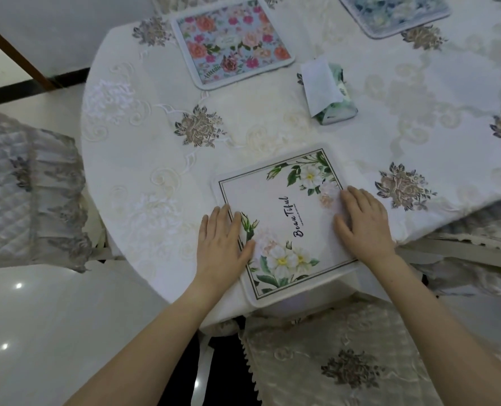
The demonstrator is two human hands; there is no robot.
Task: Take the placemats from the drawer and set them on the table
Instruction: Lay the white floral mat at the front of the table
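A round desk (143, 159) under a white embroidered cloth fills the room's middle, with quilted chairs (23, 186) drawn up over a glossy pale floor (38, 332). Three placemats lie on it: a white-flowered placemat (287, 218) at the near edge, a pink-rose placemat (231, 42) farther off, and a blue one (396, 13) beyond. A tissue pack (328, 92) sits between. The left hand (223, 247) and right hand (363, 227) rest flat, fingers spread, on the near mat's two sides.

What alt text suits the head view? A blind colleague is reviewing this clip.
Two bare hands, left hand and right hand, press flat on a white floral placemat at the near table edge. A pink-rose placemat, blue placemat and tissue pack lie beyond.
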